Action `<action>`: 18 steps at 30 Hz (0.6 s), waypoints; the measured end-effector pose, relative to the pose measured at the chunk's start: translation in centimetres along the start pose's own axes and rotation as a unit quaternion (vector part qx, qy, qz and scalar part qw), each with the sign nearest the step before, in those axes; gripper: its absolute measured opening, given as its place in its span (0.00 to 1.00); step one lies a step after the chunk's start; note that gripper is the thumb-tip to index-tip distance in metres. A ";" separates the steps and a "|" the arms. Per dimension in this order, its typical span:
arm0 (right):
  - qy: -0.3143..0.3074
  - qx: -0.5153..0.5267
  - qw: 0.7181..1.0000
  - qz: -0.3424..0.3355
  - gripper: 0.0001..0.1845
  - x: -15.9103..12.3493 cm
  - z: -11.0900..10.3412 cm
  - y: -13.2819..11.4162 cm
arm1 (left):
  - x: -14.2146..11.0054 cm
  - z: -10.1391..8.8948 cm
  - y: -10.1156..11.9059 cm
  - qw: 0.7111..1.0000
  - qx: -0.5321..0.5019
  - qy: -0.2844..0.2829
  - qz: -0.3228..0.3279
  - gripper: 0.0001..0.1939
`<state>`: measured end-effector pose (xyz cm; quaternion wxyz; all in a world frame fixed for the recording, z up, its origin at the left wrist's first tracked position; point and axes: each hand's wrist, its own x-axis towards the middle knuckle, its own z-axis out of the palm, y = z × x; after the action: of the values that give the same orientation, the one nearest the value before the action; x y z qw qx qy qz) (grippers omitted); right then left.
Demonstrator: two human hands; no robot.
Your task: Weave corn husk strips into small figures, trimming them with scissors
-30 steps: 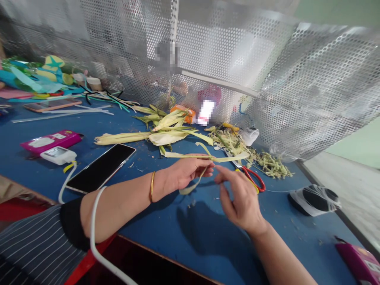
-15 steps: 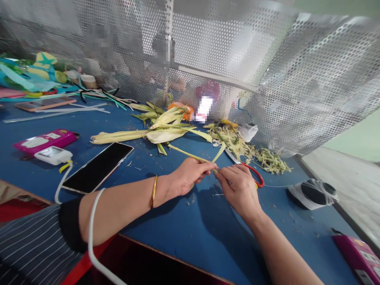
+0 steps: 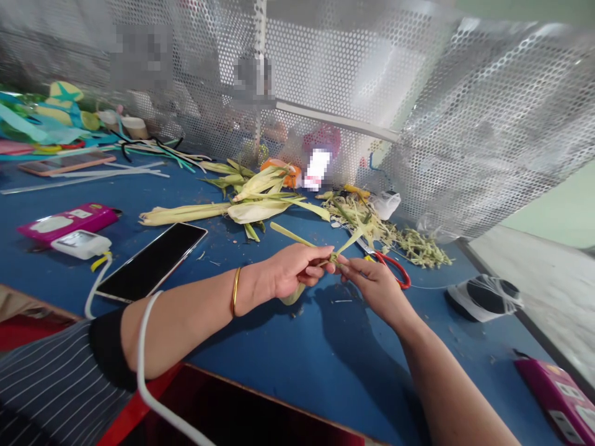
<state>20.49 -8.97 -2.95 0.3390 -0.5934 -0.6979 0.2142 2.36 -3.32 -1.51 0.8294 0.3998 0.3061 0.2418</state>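
Note:
My left hand (image 3: 300,271) is closed, its thumb and fingers pinching strips of corn husk (image 3: 292,234) above the table. One pale strip sticks out to the upper left, another points up and right, and a wider piece hangs below the palm. At the point where the strips cross, my right hand (image 3: 376,288) pinches the same husk with thumb and fingertips. The exact fold between the fingers is partly hidden. Just behind my right hand lie red-handled scissors (image 3: 400,272) on the blue table. Beyond my left hand is a heap of corn husks (image 3: 258,212).
Husk scraps (image 3: 421,248) lie at the back right, by a plastic-wrapped black spool (image 3: 483,298). A dark-screened phone (image 3: 153,260), a white device (image 3: 81,243) and a purple box (image 3: 69,220) lie left. A white cable (image 3: 142,359) crosses my left arm. Perforated sheeting (image 3: 334,68) stands behind.
The husk strips have been bent around at my fingertips: the right-hand strip now stands further right, and a wide piece shows under my left palm. My right hand has turned slightly, its fingertips more visible.

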 end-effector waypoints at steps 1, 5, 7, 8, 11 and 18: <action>0.000 -0.003 1.000 0.009 0.19 0.0 0.1 0.1 | 0.0 0.0 -0.1 1.000 -0.007 -0.002 -0.006 0.13; -0.022 -0.007 0.999 0.045 0.17 0.0 0.2 0.3 | 0.2 -0.2 -0.1 1.000 -0.011 -0.009 0.002 0.13; -0.017 0.032 0.998 0.049 0.16 0.1 0.2 0.1 | 0.1 -0.2 -0.1 1.000 0.012 -0.001 0.024 0.12; -0.010 0.074 0.996 0.054 0.15 0.2 0.2 -0.1 | 0.0 -0.2 0.0 0.999 0.027 0.008 0.034 0.11; -0.004 0.270 0.959 0.086 0.16 0.2 0.4 -0.7 | -0.4 0.3 0.0 0.996 0.071 0.030 0.042 0.10; 0.041 0.429 0.885 0.176 0.15 -0.2 1.1 -1.3 | -0.5 0.9 -0.9 0.993 0.113 0.016 0.024 0.14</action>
<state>18.76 -9.31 -2.84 0.5457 -0.5116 -0.4077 0.5237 2.73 -4.57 -1.63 0.7680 0.4941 0.3351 0.2319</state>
